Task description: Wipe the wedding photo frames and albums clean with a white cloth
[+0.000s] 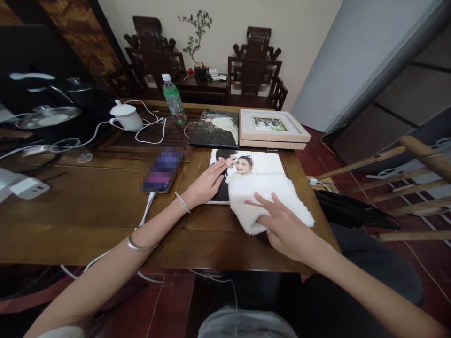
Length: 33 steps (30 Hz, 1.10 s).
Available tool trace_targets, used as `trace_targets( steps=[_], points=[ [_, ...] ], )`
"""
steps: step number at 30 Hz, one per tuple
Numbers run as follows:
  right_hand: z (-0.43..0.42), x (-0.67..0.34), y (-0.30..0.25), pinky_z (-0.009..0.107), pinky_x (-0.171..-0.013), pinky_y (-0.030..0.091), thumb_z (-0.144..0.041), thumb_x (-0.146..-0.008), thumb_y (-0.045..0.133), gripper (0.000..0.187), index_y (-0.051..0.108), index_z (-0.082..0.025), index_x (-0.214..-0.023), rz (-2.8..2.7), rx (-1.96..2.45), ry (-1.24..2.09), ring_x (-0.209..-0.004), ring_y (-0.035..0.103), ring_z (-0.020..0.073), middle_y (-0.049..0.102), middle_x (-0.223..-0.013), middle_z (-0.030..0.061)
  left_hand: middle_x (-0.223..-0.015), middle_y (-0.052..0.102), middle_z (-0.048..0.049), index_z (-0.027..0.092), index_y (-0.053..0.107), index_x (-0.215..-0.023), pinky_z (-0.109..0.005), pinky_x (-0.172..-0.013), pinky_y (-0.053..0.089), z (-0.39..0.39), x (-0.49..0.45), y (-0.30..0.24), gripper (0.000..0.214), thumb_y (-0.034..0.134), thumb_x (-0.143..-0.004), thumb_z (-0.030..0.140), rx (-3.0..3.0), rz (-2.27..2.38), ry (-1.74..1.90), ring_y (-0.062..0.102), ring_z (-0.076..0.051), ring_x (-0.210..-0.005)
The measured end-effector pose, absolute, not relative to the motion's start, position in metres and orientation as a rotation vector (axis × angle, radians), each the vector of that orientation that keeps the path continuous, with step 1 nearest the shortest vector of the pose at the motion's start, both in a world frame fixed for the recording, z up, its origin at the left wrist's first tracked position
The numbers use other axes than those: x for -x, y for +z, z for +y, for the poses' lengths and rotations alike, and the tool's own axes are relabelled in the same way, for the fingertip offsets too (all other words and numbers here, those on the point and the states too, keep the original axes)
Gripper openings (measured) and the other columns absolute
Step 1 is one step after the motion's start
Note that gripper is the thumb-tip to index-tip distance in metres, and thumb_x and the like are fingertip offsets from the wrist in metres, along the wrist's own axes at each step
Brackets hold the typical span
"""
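Observation:
A wedding photo print or album [264,162] lies flat on the wooden table in front of me, showing a couple on white. My left hand [208,182] rests on its left part, fingers stretched out flat, holding nothing. A fluffy white cloth [268,188] covers the lower right of the photo and hangs past its near edge. My right hand [283,225] is on the cloth, two fingers extended over it and the others curled into a fold. The near right corner of the photo is hidden under the cloth.
Behind the photo lie a dark photo album [211,129] and stacked white picture frames [296,129]. A green-labelled bottle [174,101], a lidded white cup [126,116] and a charging phone [162,171] stand or lie leftward. Pots [52,119] and cables are farther left; a wooden chair [423,159] is right.

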State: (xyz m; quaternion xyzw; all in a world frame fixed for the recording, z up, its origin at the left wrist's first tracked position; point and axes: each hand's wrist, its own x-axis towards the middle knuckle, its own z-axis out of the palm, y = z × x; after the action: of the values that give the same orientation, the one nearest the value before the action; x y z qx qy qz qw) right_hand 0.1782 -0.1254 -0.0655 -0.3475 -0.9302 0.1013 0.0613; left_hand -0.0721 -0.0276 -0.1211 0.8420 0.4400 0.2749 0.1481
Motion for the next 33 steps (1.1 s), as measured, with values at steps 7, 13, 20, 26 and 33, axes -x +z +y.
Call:
trace_targets(
  steps=[7,13,20,26,33],
  points=[
    [-0.046,-0.161,-0.067,0.057,-0.105,0.032,0.003,-0.068,0.038,0.052,0.066,-0.015,-0.109,-2.714,1.15,0.25,-0.129,0.045,0.0304,0.063,-0.124,0.0157,-0.148,0.039,-0.0151,0.007,0.043,-0.138,-0.043,-0.117,0.024,-0.026,0.074,-0.122,0.048,0.033,-0.096,0.027,-2.419,1.251,0.804,0.03,-0.022,-0.14],
    [0.008,-0.141,-0.063,0.041,-0.092,0.042,-0.001,-0.073,0.04,0.045,0.068,-0.018,-0.105,-2.608,1.226,0.272,-0.105,0.061,0.0266,0.072,-0.099,0.0099,-0.149,0.039,-0.0116,0.012,0.042,-0.14,-0.046,-0.116,0.025,-0.026,0.074,-0.123,0.047,0.033,-0.096,0.026,-2.42,1.226,0.842,0.031,-0.022,-0.14],
    [-0.024,-0.141,-0.083,0.061,-0.106,0.024,0.002,-0.072,0.039,0.053,0.061,-0.012,-0.118,-2.676,1.245,0.052,-0.136,0.033,0.0336,0.052,-0.137,0.0162,-0.149,0.038,-0.0118,0.012,0.043,-0.139,-0.046,-0.117,0.024,-0.026,0.075,-0.123,0.047,0.032,-0.096,0.028,-2.413,1.24,0.828,0.03,-0.023,-0.14],
    [-0.103,-0.157,-0.079,0.068,-0.108,0.019,0.005,-0.067,0.039,0.051,0.066,-0.014,-0.105,-2.756,1.113,0.182,-0.14,0.024,0.0354,0.046,-0.144,0.0113,-0.15,0.037,-0.0137,0.009,0.041,-0.14,-0.044,-0.117,0.023,-0.028,0.073,-0.121,0.048,0.031,-0.096,0.026,-2.404,1.263,0.791,0.029,-0.023,-0.141],
    [-0.122,-0.167,-0.057,0.059,-0.109,0.029,0.004,-0.066,0.039,0.051,0.066,-0.016,-0.105,-2.776,1.138,0.351,-0.135,0.037,0.0294,0.054,-0.135,0.0163,-0.15,0.036,-0.0122,0.011,0.04,-0.141,-0.044,-0.117,0.023,-0.029,0.072,-0.119,0.048,0.03,-0.096,0.026,-2.399,1.261,0.783,0.028,-0.022,-0.142]
  ],
)
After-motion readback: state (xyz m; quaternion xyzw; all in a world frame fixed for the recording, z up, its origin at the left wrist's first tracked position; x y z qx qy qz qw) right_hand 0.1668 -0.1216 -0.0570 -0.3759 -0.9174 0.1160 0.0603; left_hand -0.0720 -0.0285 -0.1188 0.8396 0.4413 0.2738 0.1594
